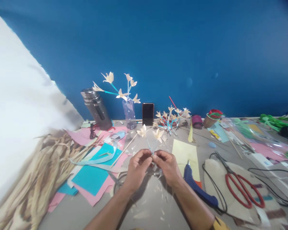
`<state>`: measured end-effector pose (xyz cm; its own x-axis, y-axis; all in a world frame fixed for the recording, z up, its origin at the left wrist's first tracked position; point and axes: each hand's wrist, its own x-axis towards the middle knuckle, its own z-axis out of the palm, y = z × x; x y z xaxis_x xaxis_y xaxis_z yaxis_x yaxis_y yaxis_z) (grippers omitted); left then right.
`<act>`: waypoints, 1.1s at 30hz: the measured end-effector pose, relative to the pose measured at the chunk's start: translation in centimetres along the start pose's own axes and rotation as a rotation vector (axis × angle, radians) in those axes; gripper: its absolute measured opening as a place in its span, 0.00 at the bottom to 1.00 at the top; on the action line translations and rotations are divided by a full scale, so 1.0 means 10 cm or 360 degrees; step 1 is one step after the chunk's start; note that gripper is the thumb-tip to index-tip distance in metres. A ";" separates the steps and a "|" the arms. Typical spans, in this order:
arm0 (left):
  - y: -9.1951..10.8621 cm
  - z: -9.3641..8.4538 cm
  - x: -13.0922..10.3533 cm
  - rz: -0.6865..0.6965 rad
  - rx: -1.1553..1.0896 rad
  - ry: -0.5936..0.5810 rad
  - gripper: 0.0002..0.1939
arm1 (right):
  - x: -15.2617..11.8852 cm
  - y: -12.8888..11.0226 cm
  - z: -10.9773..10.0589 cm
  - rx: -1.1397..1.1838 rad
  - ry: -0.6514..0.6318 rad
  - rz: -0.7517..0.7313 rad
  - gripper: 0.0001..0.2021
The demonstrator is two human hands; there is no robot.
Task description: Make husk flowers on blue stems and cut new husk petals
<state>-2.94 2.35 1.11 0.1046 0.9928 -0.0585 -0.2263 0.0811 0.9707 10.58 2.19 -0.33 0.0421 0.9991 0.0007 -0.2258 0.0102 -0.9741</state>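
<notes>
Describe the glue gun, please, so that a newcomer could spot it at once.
On the grey table, look right of the person's right hand. Between it and the red-handled scissors lies the glue gun, its tip over a pale yellow sheet; its dark blue body sets it apart.

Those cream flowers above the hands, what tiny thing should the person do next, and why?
Maybe twist the thin stem gently: the left hand and right hand seem to pinch it together, just below the cream flowers, so turning it looks easy.
</notes>
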 end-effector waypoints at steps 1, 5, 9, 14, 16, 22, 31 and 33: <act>-0.01 0.00 0.00 -0.0014 -0.0011 -0.0036 0.12 | 0.00 0.00 0.00 0.0027 -0.0005 0.0014 0.14; -0.05 0.01 0.01 -0.0108 0.0062 -0.0108 0.11 | 0.01 -0.02 -0.02 0.0091 0.0036 0.0050 0.15; -0.07 0.00 0.01 -0.0132 0.0304 -0.0036 0.07 | 0.02 0.01 -0.05 0.0000 0.0096 0.0026 0.14; -0.04 -0.03 0.01 -0.0061 0.0343 0.0097 0.09 | 0.04 0.08 -0.06 -0.0141 0.0076 -0.0027 0.10; -0.04 -0.03 0.01 -0.0055 0.0309 0.0118 0.09 | 0.04 0.09 -0.04 -0.0167 0.0083 -0.0047 0.09; -0.12 0.00 0.01 -0.0138 -0.0096 0.0091 0.13 | 0.03 0.06 -0.01 -0.0068 0.0121 0.0015 0.09; -0.15 0.01 0.01 -0.0181 -0.0267 0.0054 0.18 | 0.02 0.08 -0.07 -0.0208 0.0041 -0.0070 0.09; -0.15 0.01 0.01 -0.0180 -0.0297 0.0085 0.18 | 0.02 0.10 -0.07 -0.0212 0.0036 -0.0084 0.09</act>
<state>-2.51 2.33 -0.30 0.0891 0.9794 -0.1814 -0.3919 0.2019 0.8976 11.04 2.41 -1.44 0.0726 0.9961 0.0494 -0.0912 0.0559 -0.9943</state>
